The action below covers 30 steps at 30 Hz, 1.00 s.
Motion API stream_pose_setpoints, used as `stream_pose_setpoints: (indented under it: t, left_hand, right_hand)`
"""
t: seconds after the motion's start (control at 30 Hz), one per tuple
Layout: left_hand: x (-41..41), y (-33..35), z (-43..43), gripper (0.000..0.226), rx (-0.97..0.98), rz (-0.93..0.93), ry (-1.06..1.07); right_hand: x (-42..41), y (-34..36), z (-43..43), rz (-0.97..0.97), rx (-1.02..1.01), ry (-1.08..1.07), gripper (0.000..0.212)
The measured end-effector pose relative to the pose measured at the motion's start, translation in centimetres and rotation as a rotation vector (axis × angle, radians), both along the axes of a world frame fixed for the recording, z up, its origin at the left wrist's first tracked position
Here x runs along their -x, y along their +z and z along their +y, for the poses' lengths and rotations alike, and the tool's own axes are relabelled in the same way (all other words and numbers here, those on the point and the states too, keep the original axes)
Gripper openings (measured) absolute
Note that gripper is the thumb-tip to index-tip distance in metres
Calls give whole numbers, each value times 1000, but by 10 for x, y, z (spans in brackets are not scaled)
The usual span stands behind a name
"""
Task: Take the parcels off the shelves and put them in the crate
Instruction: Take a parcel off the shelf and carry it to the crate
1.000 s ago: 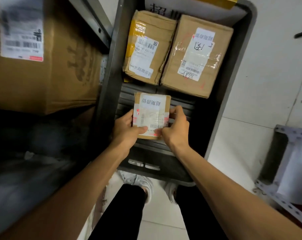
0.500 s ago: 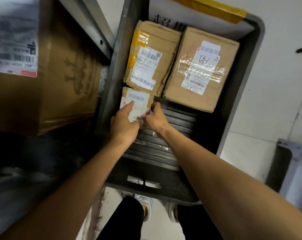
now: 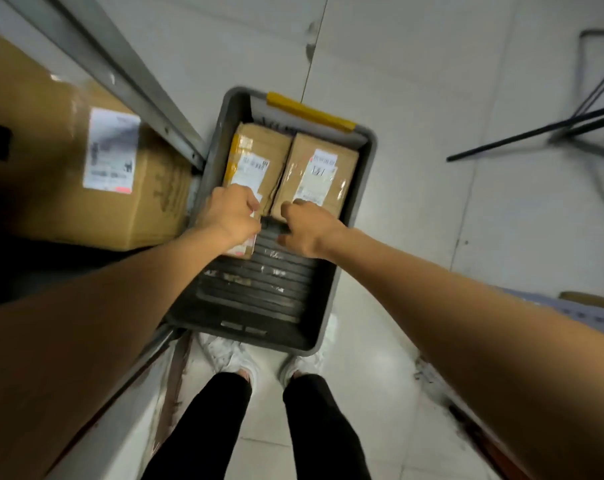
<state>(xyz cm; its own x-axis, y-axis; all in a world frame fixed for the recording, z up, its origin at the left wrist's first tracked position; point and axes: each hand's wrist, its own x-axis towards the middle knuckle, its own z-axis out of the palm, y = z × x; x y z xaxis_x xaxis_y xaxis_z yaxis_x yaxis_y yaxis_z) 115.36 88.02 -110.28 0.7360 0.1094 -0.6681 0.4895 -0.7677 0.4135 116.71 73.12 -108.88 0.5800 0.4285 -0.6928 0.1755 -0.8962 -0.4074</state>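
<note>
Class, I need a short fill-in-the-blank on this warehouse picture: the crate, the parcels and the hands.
1. The grey crate has a ____ handle on its far rim.
2. The small parcel lies mostly hidden under the ____ hand.
3. The crate stands on the ____.
4. The big box sits on the ____.

Missing words: yellow; left; floor; shelf

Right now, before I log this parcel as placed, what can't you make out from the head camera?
- Small parcel: mostly hidden under the left hand; only a corner shows, so whether it is still gripped is unclear.
- Right hand: curled, back to camera, fingertips hidden.
- Label text on the two parcels in the crate: too small and blurred.
- Large box on the shelf: motion-blurred, cut off by the left edge.
</note>
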Motion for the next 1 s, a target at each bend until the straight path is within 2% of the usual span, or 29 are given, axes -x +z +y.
stream_pose_setpoints:
  t: [0.1,0.3,0.43,0.57,0.8,0.9,1.0]
  left_hand:
    - [-23,92,-12,40,-18,-60,-113]
    - [-93,330,-25,28,-77,-161,-307]
    - [-117,471,-31,24,-166,-344,-313]
    - [-99,584,-21,25,-278,-455,-232]
    - [-20,730,10,23,-394,-608,7]
    - [32,757,19,20,-401,-652,113]
    - [83,763,10,23,-453,-611,131]
  right_hand:
    - [-20,94,-18,-93,60,48,43]
    - [-62,306,-45,-341,88,8,45]
    - [-96,443,-49,-488,47,26,42]
    - [-111,564,-40,-656,-20,94,36]
    - [-77,697,3,-829,-151,293,46]
    - [-44,730,24,-883,-224,394,47]
    - [-1,751,38,-927,-274,488,42]
